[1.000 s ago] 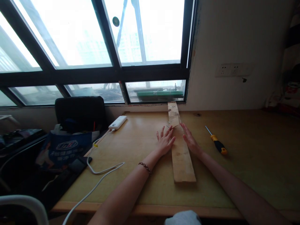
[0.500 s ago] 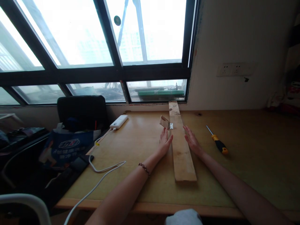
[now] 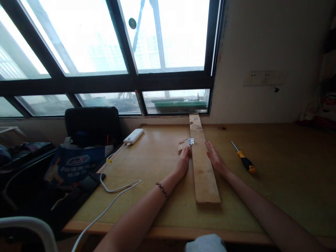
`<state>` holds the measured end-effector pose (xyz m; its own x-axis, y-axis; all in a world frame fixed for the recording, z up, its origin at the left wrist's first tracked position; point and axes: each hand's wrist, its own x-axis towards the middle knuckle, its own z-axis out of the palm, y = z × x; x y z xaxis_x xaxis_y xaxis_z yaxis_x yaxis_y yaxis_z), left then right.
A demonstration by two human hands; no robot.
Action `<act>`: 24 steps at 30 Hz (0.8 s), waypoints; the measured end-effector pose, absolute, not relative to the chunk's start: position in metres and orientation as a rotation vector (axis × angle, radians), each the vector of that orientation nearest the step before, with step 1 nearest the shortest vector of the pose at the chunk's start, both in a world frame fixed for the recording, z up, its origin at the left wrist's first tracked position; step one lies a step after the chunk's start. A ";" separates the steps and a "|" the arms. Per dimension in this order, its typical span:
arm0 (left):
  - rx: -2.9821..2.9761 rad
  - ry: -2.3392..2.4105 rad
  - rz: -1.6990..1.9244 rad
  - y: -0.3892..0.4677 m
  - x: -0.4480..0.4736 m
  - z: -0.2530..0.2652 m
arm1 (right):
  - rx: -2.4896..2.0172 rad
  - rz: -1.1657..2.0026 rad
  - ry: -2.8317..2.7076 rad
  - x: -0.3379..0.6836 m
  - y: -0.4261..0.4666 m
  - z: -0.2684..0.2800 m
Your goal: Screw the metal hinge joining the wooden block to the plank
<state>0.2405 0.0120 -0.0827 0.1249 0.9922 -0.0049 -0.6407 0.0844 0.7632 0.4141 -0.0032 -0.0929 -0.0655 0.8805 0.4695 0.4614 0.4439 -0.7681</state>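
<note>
A long wooden board lies on the table, its far end at the window sill. A small metal hinge joins its left side to a small wooden block, which now lies nearly flat beside the board. My left hand lies left of the board with fingers stretched out, the fingertips at the block's near edge; its thumb is hidden. Against the board's right edge rests my right hand, open with fingers extended.
A screwdriver with a yellow and black handle lies right of the board. A white power bank with a white cable is on the left. Beyond the table's left edge stand a black chair and a blue bag.
The small block has swung down on its hinge from a raised tilt to nearly flat. My left hand has shifted slightly and turned, hiding its thumb. My right hand stays put.
</note>
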 end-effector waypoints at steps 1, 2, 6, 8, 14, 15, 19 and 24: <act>0.643 0.622 1.352 0.012 0.240 -0.082 | -1.169 0.534 -1.693 0.414 -0.003 -0.094; 0.587 0.626 1.360 0.012 0.239 -0.082 | -1.165 0.544 -1.686 0.414 -0.002 -0.095; 0.440 0.665 1.376 0.009 0.234 -0.077 | -1.153 0.583 -1.664 0.415 0.000 -0.098; 0.408 0.675 1.356 0.006 0.233 -0.074 | -1.150 0.595 -1.657 0.415 0.001 -0.099; 0.323 0.603 1.232 0.004 0.232 -0.071 | -1.141 0.603 -1.631 0.415 0.001 -0.099; 0.313 0.576 1.219 0.004 0.231 -0.071 | -1.142 0.603 -1.629 0.415 0.001 -0.100; 0.307 0.488 1.205 0.007 0.225 -0.072 | -1.143 0.613 -1.620 0.415 0.002 -0.101; 0.393 0.545 1.264 0.010 0.220 -0.070 | -1.142 0.619 -1.615 0.415 0.003 -0.103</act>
<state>0.2204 0.0102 -0.0701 0.2036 0.9646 -0.1678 -0.7845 0.2633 0.5615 0.4146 0.0028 -0.1025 -0.0316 0.8977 0.4394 0.3743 0.4183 -0.8276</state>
